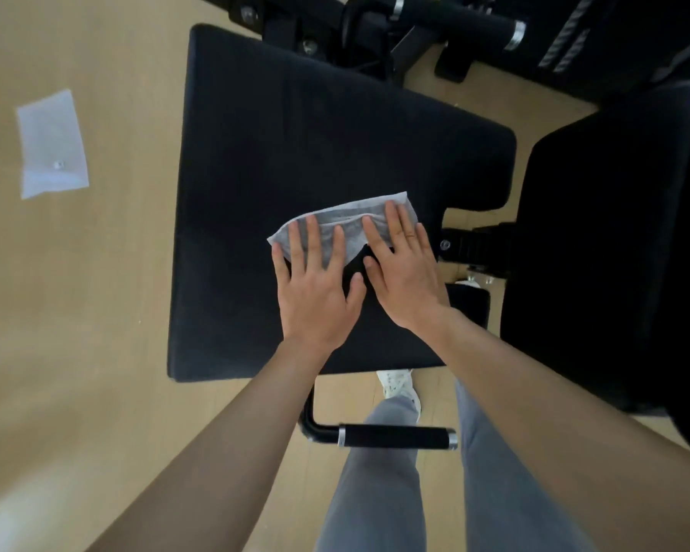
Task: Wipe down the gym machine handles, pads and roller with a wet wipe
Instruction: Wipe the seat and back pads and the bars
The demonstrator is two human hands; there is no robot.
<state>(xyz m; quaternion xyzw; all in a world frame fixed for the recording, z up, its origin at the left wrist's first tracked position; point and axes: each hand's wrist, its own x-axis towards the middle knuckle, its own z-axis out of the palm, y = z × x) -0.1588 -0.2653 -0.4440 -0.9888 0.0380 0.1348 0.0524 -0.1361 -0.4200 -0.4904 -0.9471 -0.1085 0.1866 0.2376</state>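
A white wet wipe [351,223] lies spread on the large black seat pad [279,153] of the gym machine. My left hand [315,288] presses flat on the wipe's left part with straight, spread fingers. My right hand [403,272] lies flat beside it, its fingers pressing on the wipe's right part. A black handle [395,436] with silver end rings sticks out below the pad, near my legs. Another black handle [475,23] with a silver ring is at the top, beyond the pad.
A second black pad [614,253] stands to the right, with black frame parts [471,245] between the two pads. A white wipe packet [52,145] lies on the wooden floor at the left. My grey trouser legs and a white shoe [399,386] are below the seat.
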